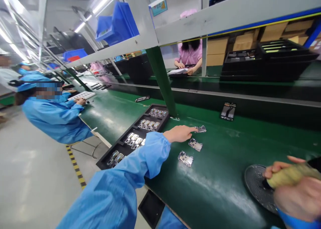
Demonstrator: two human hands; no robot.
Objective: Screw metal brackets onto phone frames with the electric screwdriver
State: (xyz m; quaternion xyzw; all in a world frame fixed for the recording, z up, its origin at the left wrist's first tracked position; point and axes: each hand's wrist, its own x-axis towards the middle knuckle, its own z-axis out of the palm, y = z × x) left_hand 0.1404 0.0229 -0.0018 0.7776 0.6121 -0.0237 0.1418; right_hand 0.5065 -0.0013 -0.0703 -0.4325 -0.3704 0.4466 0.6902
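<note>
My left hand [179, 134], in a blue sleeve, reaches over the green bench with its index finger stretched out. The fingertip touches the left edge of a phone circuit board [201, 129]; its other fingers are partly bent. Two more boards, a middle one [195, 144] and a nearer one [186, 158], lie in a row towards me. At the right edge my right hand [298, 194], blurred, is wrapped round a yellow-wrapped tool handle [288, 175]. The tool's dark end is over a round black dish [255, 185], partly covered by the hand.
A black tray [120, 142] holding several circuit boards lies left of my left arm. A green post [162, 78] rises behind it. Phone parts [228, 111] lie near the bench's back ledge. A co-worker in blue [55, 112] sits at left; a person in pink [192, 55] works opposite.
</note>
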